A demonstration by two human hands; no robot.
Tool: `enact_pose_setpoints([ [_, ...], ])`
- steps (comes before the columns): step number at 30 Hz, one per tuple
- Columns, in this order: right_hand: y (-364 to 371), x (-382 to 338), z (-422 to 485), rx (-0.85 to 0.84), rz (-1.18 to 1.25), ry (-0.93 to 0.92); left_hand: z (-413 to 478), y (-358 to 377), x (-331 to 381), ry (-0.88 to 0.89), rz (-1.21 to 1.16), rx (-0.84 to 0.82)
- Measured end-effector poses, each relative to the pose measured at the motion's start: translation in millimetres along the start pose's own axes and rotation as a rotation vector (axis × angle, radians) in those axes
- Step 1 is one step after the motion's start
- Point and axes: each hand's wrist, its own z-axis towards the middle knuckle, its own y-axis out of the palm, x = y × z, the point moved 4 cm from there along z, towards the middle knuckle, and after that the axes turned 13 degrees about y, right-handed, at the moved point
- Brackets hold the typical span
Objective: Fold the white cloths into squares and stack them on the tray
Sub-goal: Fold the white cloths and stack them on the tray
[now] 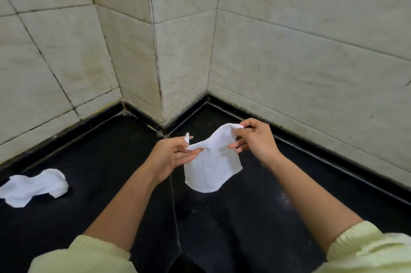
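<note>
White cloth (212, 168) hangs over black counter (255, 217) | left hand (172, 157), right hand (253, 139) each pinch its top edge | advice: pull corners taut, match edges squarely.

Tiled walls (289, 50) block rear, crumpled cloth (33, 186) on L.

The held cloth (212, 168) is plain white. So is the crumpled cloth (33, 186). The surface (111, 172) is glossy black; the sleeves (89, 255) are pale yellow-green.

Soft even light, faint sheen on black counter (222, 217), wide-angle bowing — wall tiles (300, 39) curve, slight softness
</note>
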Motion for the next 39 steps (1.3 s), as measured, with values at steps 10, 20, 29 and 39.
enact_pose_setpoints([
  [10,-74.0,16.3,12.4,0.160,0.074,-0.023,24.7,35.0,5.5,0.140,0.297,-0.051],
  [20,-97.7,53.0,-7.6,-0.103,-0.070,0.172,1.3,22.4,-20.3,-0.049,0.603,-0.347],
  [29,-90.5,156.0,-33.9,-0.476,-0.252,0.596,-43.7,-14.9,-117.0,-0.558,0.721,-0.603],
  [39,-87.8,195.7,-20.3,-0.188,-0.346,0.580,-16.3,-33.1,-137.6,-0.333,0.824,-0.267],
])
